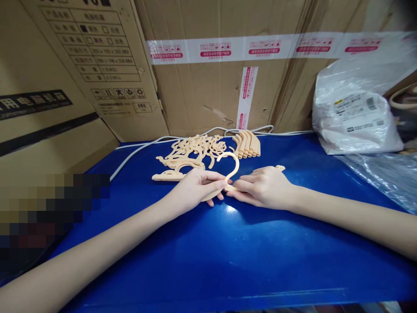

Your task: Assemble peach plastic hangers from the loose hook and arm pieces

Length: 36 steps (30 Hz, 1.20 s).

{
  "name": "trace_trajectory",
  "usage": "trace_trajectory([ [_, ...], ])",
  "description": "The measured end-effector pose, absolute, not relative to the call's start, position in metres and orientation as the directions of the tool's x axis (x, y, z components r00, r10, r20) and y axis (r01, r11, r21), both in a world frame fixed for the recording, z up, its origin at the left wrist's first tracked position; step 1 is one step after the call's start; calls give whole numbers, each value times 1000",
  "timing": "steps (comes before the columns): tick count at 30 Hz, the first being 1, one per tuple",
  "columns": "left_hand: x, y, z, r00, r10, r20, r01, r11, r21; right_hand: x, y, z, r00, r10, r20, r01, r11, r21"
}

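Observation:
A cream plastic hanger (235, 166) with a curved hook is held between my two hands, above the blue table. My left hand (200, 186) pinches it near the base of the hook, thumb on top. My right hand (265, 188) is wrapped round the part on the right, and a cream tip shows beyond the knuckles. Much of the hanger's body is hidden by my fingers. Just behind lie a pile of loose cream hooks (195, 145), a few flat cream hanger pieces (167, 175) and a row of curved cream arm pieces (247, 143).
The blue table (208, 256) reaches to the front edge. Cardboard boxes (202, 91) stand along the back and left. A white cable (130, 155) runs behind the pieces. A white plastic bag (358, 117) sits at the back right, with clear plastic wrap (381, 174) in front of it.

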<state>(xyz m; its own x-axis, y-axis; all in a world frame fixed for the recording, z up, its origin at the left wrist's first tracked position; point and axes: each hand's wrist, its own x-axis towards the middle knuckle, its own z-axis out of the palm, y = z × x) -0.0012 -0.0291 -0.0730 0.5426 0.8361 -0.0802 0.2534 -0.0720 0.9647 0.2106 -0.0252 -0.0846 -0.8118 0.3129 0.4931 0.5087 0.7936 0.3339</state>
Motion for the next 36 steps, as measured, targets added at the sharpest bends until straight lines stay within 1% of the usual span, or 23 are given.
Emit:
trace_trajectory([
  [7,-2,-32,-69,551,831,-81,309,-114,944,211,-25,-84,-818,342,464,511,801,311],
  [15,1,-36,-63,564,823,-60,384,-198,902,211,-25,-85,-813,340,472,514,800,310],
  [18,2,-37,-64,568,821,-56,393,-211,895,210,-25,-85,-816,316,484,497,811,308],
  [22,3,-36,-65,553,830,-81,410,-186,893,208,-24,-84,-817,264,513,475,813,338],
  [26,2,-34,-66,563,819,-106,387,-148,910,207,-24,-82,-795,269,543,507,787,351],
  [32,0,-31,-69,583,808,-81,310,-129,942,209,-27,-78,-753,192,630,541,725,426],
  [36,-1,-30,-72,577,813,-76,297,-122,947,210,-28,-77,-746,166,644,557,686,468],
])
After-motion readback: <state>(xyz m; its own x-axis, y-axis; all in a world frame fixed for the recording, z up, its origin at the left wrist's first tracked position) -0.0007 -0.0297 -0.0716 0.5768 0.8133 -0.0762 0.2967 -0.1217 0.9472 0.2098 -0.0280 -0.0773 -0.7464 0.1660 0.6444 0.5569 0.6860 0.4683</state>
